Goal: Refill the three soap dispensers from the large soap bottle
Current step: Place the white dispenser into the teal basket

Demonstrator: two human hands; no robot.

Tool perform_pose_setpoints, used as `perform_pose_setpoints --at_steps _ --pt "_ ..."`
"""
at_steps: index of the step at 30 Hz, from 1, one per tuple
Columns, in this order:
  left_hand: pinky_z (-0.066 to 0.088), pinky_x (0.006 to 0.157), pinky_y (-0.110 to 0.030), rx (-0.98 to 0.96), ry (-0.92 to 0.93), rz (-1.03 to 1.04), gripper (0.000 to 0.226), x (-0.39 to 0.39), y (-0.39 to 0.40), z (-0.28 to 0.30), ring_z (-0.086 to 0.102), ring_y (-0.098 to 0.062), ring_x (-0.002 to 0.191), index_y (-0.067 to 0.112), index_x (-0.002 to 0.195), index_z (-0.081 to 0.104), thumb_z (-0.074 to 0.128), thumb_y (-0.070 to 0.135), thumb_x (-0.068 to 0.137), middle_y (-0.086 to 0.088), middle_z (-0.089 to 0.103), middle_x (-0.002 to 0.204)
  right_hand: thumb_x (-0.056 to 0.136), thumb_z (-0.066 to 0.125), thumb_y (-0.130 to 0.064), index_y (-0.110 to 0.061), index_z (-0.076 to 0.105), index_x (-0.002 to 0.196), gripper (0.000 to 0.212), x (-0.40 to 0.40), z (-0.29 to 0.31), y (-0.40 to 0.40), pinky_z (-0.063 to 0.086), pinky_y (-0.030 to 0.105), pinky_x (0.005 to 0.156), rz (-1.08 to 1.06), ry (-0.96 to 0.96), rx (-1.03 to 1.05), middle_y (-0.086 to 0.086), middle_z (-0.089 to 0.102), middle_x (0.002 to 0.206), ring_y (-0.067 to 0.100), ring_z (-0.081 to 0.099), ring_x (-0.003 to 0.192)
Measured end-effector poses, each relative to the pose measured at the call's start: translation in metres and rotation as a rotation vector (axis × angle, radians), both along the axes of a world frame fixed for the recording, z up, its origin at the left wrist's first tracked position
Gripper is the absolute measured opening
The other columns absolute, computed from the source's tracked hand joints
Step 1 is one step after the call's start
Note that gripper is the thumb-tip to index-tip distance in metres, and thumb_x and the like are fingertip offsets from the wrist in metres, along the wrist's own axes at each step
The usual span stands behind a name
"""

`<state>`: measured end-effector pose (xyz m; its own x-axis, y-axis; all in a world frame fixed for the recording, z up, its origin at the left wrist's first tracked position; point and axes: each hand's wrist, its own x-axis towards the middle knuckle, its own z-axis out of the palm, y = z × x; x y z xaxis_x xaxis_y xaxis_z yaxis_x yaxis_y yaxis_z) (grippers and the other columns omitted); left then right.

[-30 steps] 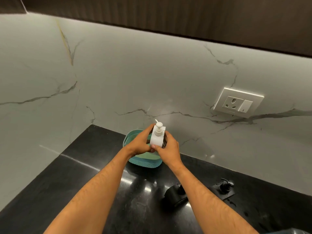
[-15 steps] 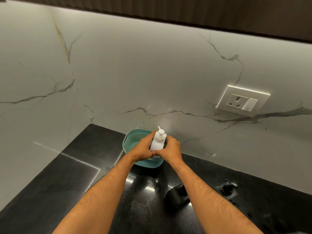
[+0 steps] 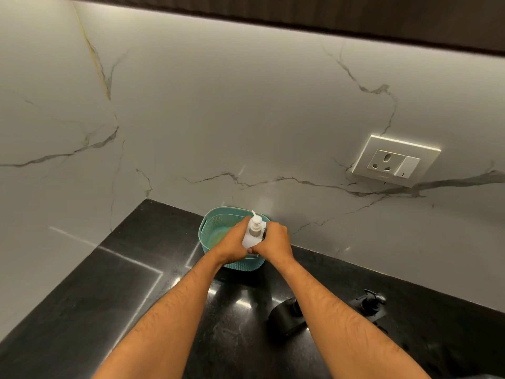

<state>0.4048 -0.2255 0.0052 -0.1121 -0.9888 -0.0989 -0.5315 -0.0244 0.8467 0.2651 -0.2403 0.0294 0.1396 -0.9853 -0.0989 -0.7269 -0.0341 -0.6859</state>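
Black surface carries teal basket by the marble wall, two black dispensers lying right; left hand and right hand both grip-clenched around white soap dispenser over the basket.

There is a single view, from a wide-angle camera worn on the person's head. It looks forward and steeply down from above the polished black stone countertop, facing the grey-veined white marble wall that fills the frame from 9 through 12 to 3 o'clock. A dark strip crosses the top edge at 12 o'clock. Both bare forearms enter from 6 o'clock and run toward the centre, so the lens sits close behind them, nearer the counter's front than the wall. The wide lens bends the wall's lines toward the edges. The white wall socket plate sits at 3 o'clock. No second view shares the scene.
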Motion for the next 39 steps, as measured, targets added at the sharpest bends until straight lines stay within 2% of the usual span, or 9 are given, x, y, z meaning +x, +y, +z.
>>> perform_pose_setpoints --at_steps 6,12,16,19,21,24,29,36,39 --pt "0.051 0.103 -0.039 0.03 -0.022 -0.037 0.073 0.0 -0.002 0.001 0.059 -0.022 0.121 0.01 0.144 0.045 0.073 -0.01 0.079 -0.008 0.06 0.134 0.062 0.097 -0.016 -0.006 0.071 0.11 0.056 0.0 0.002 0.0 0.052 0.031 0.077 -0.002 0.046 0.023 0.011 0.073 0.11 0.027 0.069 0.1" --pt "0.052 0.102 -0.038 0.043 -0.043 -0.051 0.078 0.0 -0.004 0.004 0.06 -0.022 0.122 0.014 0.144 0.045 0.081 -0.001 0.077 -0.005 0.06 0.133 0.064 0.096 -0.017 -0.007 0.071 0.11 0.053 0.003 0.002 0.0 0.054 0.034 0.08 -0.007 0.065 0.013 0.011 0.074 0.109 0.028 0.07 0.101" --pt "0.05 0.089 -0.019 0.022 -0.064 -0.066 0.073 0.0 -0.006 0.005 0.06 -0.016 0.112 0.006 0.138 0.049 0.086 0.0 0.076 -0.001 0.06 0.125 0.068 0.093 -0.019 -0.012 0.074 0.108 0.046 0.007 0.001 0.002 0.056 0.034 0.084 0.006 0.08 -0.004 0.009 0.075 0.106 0.027 0.071 0.099" --pt "0.047 0.083 -0.013 0.003 -0.069 -0.076 0.065 -0.001 -0.006 0.006 0.058 -0.015 0.107 0.001 0.135 0.053 0.083 -0.004 0.077 -0.002 0.06 0.12 0.069 0.093 -0.022 -0.015 0.074 0.107 0.043 0.007 0.002 0.002 0.057 0.033 0.082 0.007 0.084 -0.002 0.008 0.075 0.105 0.026 0.071 0.099" --pt "0.049 0.088 -0.017 0.0 -0.07 -0.06 0.066 -0.001 -0.006 0.006 0.059 -0.016 0.108 0.003 0.135 0.053 0.084 -0.003 0.077 -0.003 0.061 0.121 0.07 0.092 -0.022 -0.015 0.073 0.111 0.046 0.007 0.002 0.002 0.057 0.034 0.084 0.01 0.089 -0.001 0.008 0.075 0.109 0.026 0.07 0.102" --pt "0.051 0.097 -0.033 0.009 -0.08 -0.026 0.071 -0.002 -0.004 0.006 0.061 -0.021 0.116 0.006 0.137 0.053 0.086 0.0 0.074 -0.008 0.063 0.129 0.072 0.092 -0.019 -0.012 0.07 0.119 0.052 0.004 0.002 0.0 0.055 0.036 0.091 0.031 0.106 0.02 0.01 0.072 0.117 0.027 0.068 0.108" --pt "0.053 0.1 -0.041 0.021 -0.11 -0.005 0.074 -0.001 -0.001 0.008 0.063 -0.024 0.117 0.008 0.135 0.053 0.088 0.006 0.071 -0.008 0.064 0.129 0.073 0.092 -0.018 -0.012 0.067 0.124 0.057 0.002 0.003 0.0 0.054 0.037 0.096 0.043 0.123 0.032 0.011 0.07 0.123 0.028 0.066 0.114" --pt "0.054 0.098 -0.039 0.044 -0.122 0.016 0.076 -0.003 0.002 0.013 0.063 -0.024 0.116 0.007 0.135 0.054 0.087 0.009 0.066 -0.008 0.064 0.128 0.077 0.087 -0.015 -0.011 0.067 0.122 0.05 -0.001 0.004 0.004 0.053 0.035 0.093 0.036 0.104 0.014 0.011 0.07 0.122 0.028 0.066 0.114" --pt "0.053 0.097 -0.038 0.043 -0.122 0.031 0.073 -0.004 0.004 0.016 0.061 -0.023 0.114 0.004 0.136 0.053 0.085 0.0 0.07 -0.01 0.063 0.129 0.075 0.09 -0.016 -0.01 0.067 0.12 0.051 -0.005 0.007 0.006 0.052 0.031 0.087 0.026 0.099 0.0 0.011 0.071 0.12 0.027 0.066 0.111"
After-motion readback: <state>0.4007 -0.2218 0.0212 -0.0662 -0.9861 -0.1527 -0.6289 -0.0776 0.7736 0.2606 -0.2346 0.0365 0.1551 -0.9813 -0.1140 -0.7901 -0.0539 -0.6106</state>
